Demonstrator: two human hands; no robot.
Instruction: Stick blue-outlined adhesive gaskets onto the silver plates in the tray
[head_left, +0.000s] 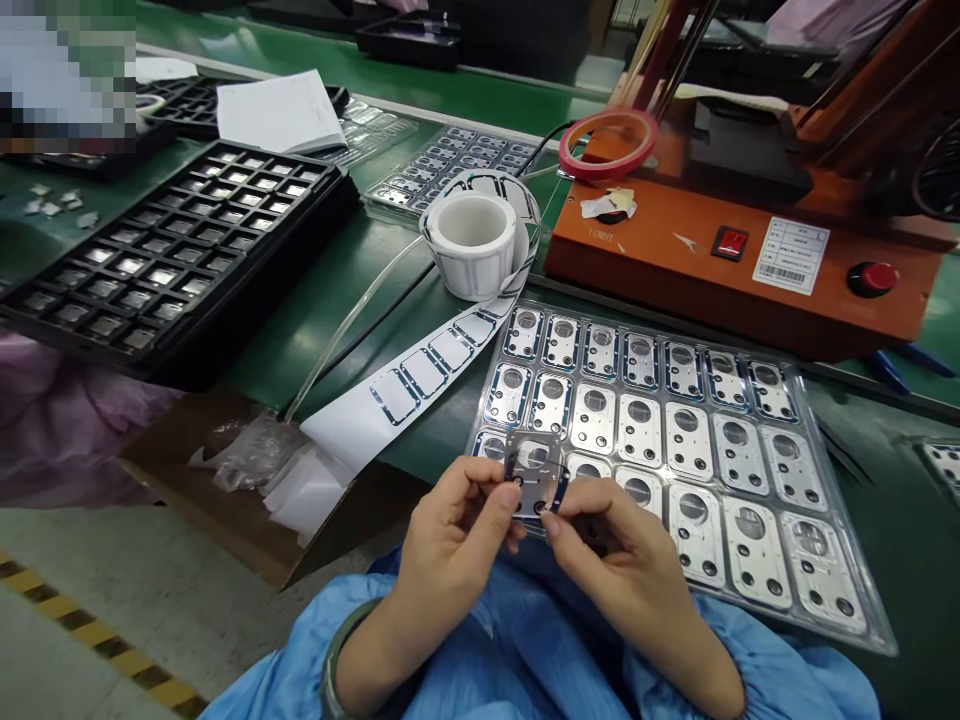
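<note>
My left hand (454, 530) pinches a small metal plate (535, 480) with a round window and holes, tilted above the front edge of a clear plastic tray (847, 435). At the plate's right edge, my right hand (622, 540) pinches a thin dark-blue adhesive frame (561, 488) between thumb and finger. How much of the frame touches the plate I cannot tell. Similar silver plates (686, 440) lie in rows in the tray, some with blue-edged frames on them. To the left, a roll of white backing tape (474, 240) trails a strip (405, 400) carrying several frames.
An orange machine (652, 255) with a red button stands behind the tray, a red tape roll (609, 143) on its corner. Black trays (247, 290) of small square parts are stacked at left. A cardboard box (330, 535) holds plastic scraps below the bench edge. A co-worker's pink sleeve (67, 420) shows at left.
</note>
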